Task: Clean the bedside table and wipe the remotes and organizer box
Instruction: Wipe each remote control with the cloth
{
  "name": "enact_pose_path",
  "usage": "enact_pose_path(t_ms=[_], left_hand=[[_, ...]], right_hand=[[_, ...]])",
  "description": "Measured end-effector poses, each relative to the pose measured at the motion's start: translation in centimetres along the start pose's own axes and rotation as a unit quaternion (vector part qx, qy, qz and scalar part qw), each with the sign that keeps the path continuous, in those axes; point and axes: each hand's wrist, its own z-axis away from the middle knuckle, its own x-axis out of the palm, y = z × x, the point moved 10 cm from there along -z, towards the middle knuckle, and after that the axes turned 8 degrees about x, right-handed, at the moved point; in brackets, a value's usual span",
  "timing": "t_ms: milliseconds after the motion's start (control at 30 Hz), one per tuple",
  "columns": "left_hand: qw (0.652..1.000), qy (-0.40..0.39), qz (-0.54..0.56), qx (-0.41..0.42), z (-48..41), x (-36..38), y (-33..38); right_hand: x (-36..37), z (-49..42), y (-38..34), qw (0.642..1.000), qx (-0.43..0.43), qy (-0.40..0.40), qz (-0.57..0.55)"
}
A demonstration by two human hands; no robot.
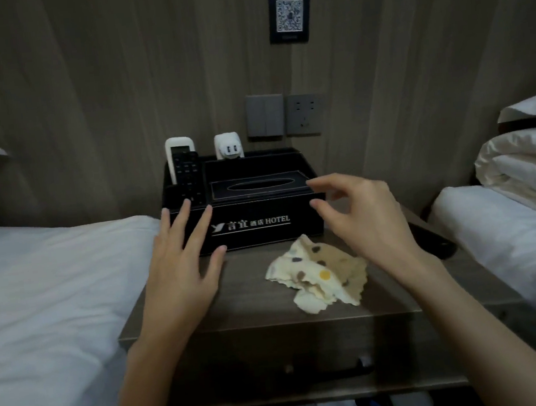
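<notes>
Bedside table [237,307] stands between two beds, with the organizer box [262,228] set at its back, close to the wall panel. Two remotes stand upright in the box's left-hand slot, the white remote [178,146] behind the black remote [188,174]. A white plug adapter [229,146] sits at the rear. The cloth [319,273] lies crumpled on the table top just in front of the box, in neither hand's grasp and close under the right hand. Left hand [182,276] is spread, fingers straight, with fingertips at the box's left front corner; actual contact cannot be confirmed. Right hand [370,222] hovers at the box's right front corner, fingers loosely bent, thumb and forefinger apart, holding nothing. Assessment: the hands bracket the box from both sides, which is consistent with preparing to lift or shift it so the surface beneath can be wiped. The cloth presumably lies loose so that both hands are free for this. Wiping of the table, remotes and box appears outstanding.
</notes>
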Motion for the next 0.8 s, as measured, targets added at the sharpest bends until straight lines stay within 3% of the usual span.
enact_pose_path(t_ms=[233, 467, 800], left_hand=[[0.999, -0.027, -0.015, -0.028, 0.5, -0.2, -3.6], [0.999, 0.012, 0.039, -0.016, 0.4, -0.4, -4.4], [0.997, 0.016, 0.063, -0.031, 0.1, -0.8, -4.3]], right_hand=[[5.8, -4.2, -5.8, 0.995, -0.021, -0.082, -0.055], [14.3, -7.8, -9.9, 0.983, -0.035, -0.159, -0.086], [15.8, -8.5, -12.9, 0.964, -0.050, -0.133, -0.226]])
